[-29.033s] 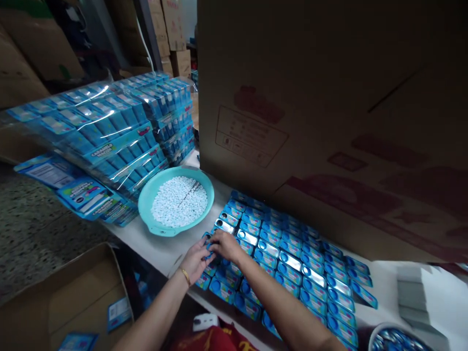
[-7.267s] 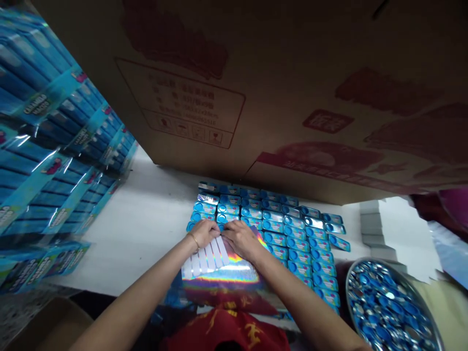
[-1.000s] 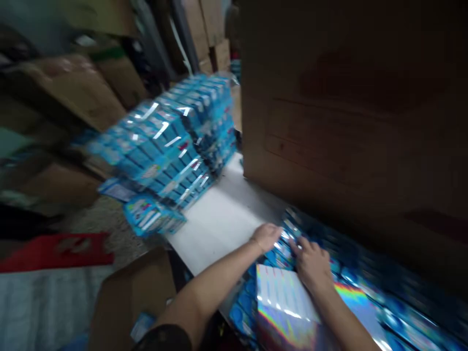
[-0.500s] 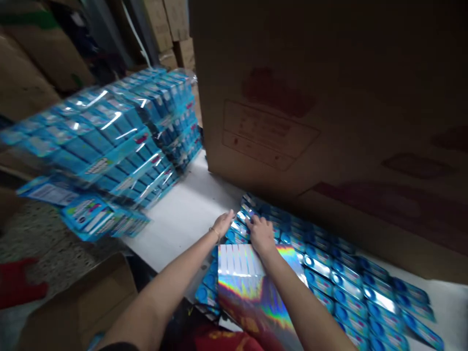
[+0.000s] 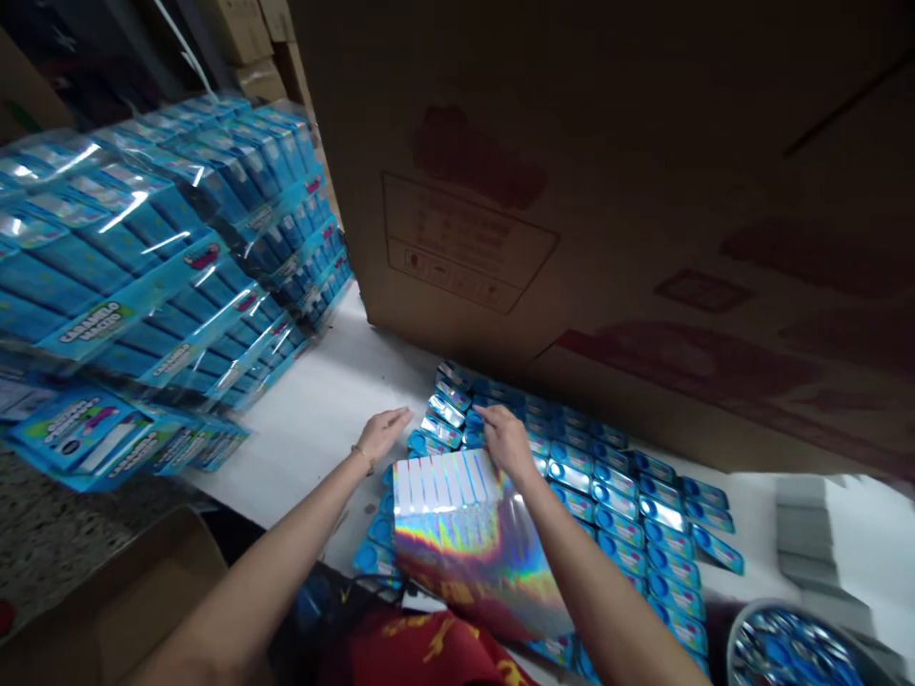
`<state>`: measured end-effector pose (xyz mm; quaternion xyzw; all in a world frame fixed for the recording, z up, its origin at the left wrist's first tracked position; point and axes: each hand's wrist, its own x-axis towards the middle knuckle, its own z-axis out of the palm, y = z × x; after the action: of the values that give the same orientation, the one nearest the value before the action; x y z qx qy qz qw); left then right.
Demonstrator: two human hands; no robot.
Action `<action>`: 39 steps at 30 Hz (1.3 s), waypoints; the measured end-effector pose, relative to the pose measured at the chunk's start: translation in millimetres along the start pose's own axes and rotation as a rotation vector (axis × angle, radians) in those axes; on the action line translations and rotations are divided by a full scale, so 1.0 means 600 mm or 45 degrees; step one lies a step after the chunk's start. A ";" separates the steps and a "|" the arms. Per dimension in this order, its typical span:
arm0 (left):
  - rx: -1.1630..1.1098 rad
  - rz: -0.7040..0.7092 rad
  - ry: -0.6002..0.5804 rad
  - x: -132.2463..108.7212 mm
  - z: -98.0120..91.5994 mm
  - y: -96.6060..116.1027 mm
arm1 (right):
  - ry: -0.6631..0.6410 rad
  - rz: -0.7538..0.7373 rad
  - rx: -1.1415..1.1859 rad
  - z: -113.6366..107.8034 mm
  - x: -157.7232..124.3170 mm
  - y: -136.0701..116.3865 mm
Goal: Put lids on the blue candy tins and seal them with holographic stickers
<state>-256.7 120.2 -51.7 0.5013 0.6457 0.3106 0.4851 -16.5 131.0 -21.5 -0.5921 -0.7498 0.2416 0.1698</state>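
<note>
My left hand (image 5: 384, 433) is above the white tabletop (image 5: 343, 381), left of the rows of small shiny blue packs (image 5: 619, 524). Its fingers are stretched out, with nothing visible in them. My right hand (image 5: 506, 440) has its fingers curled at a blue pack (image 5: 474, 426) in the left part of the rows; its fingertips seem to grip that pack, though they are partly hidden. Below both hands, a block of shiny rainbow-reflecting boxes (image 5: 464, 534) with white edges lies in front of me, partly over the packs. My right forearm crosses above its right side.
Plastic-wrapped stacks of blue printed boxes (image 5: 143, 257) stand at the left. A large brown carton (image 5: 572, 191) walls off the back. At lower left is an open carton (image 5: 135, 600). A round tub (image 5: 736, 638) of blue packs and grey stacked pieces (image 5: 807, 534) are at right.
The view has turned to the right, bringing the tub and grey pieces into sight. My left hand has drawn away leftward from the packs, while my right hand stays among them.
</note>
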 end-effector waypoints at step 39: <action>0.572 0.269 -0.216 -0.083 0.131 0.043 | -0.156 -0.469 -0.227 -0.046 -0.132 0.000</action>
<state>-172.8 73.8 -39.8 0.6852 0.5997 0.1651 0.3788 17.7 58.6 3.6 -0.4419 -0.8727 0.1750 0.1121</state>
